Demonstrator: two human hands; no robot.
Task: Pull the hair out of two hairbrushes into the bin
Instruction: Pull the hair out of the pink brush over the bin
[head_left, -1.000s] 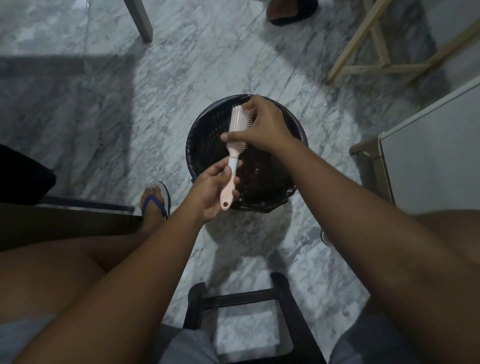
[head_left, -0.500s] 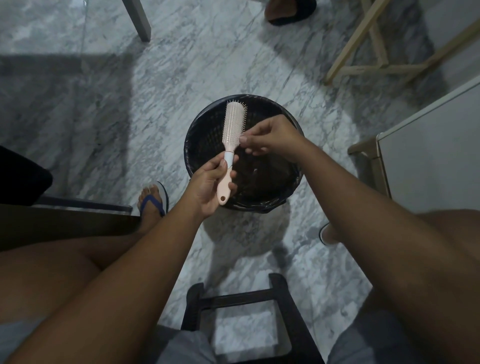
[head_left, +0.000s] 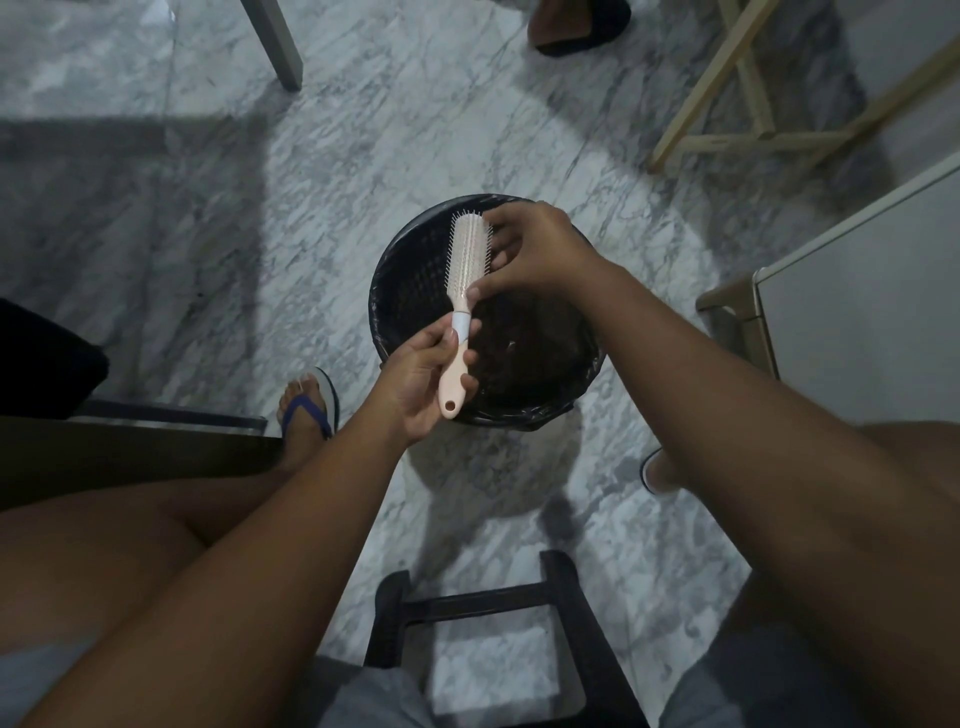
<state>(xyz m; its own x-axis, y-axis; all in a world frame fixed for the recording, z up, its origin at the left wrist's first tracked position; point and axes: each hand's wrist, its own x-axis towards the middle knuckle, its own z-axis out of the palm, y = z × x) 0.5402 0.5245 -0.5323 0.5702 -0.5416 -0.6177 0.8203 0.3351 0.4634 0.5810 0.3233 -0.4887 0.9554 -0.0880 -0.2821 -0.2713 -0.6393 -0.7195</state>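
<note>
A pale pink hairbrush (head_left: 466, 260) with a white band on its neck is held over a round black bin (head_left: 415, 280) on the marble floor. My left hand (head_left: 423, 379) grips the handle, bristles facing up. My right hand (head_left: 530, 249) rests against the right side of the brush head, fingertips among the bristles and thumb near the neck. Dark clumps of hair (head_left: 530, 343) lie inside the lined bin. Only one brush is in view.
A black stool frame (head_left: 483, 603) stands between my knees. A pale cabinet (head_left: 857, 291) is at the right, a wooden frame (head_left: 748, 104) at the back right, a table leg (head_left: 275, 41) at the back. My feet in sandals (head_left: 311, 410) flank the bin.
My right hand pulled away from the brush head over the bin half a second ago, and has now come back to the bristles. The left hand kept hold of the handle.
</note>
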